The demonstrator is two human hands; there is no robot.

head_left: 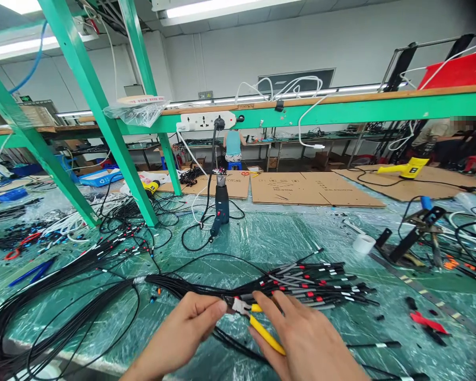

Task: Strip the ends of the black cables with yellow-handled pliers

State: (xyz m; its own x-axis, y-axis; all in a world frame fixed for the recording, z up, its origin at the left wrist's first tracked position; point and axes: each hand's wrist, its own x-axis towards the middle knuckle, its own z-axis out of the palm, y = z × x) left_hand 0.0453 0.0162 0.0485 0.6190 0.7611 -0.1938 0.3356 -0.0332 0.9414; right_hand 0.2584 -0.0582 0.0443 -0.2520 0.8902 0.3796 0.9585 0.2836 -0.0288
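Yellow-handled cutting pliers [266, 334] are in my right hand [305, 333], its fingers around the grips. The metal jaws point left and meet the fingertips of my left hand [182, 330]. That hand is closed in a pinch; what lies between thumb and finger is hidden. Just beyond both hands runs a thick bundle of black cables [170, 283], banded with pale tape at the left. Its ends fan out to the right, with grey sleeves and red and white markers [309, 286]. A few black cables also pass below my hands.
A dark heat gun [222, 203] stands upright at mid-bench, its cord looped around it. Right of the bundle are a white tape roll [364, 243], a metal fixture [416, 238] and a red strip [428, 321]. Blue-handled pliers [34, 272] lie left. Green posts [77, 79] rise from the bench.
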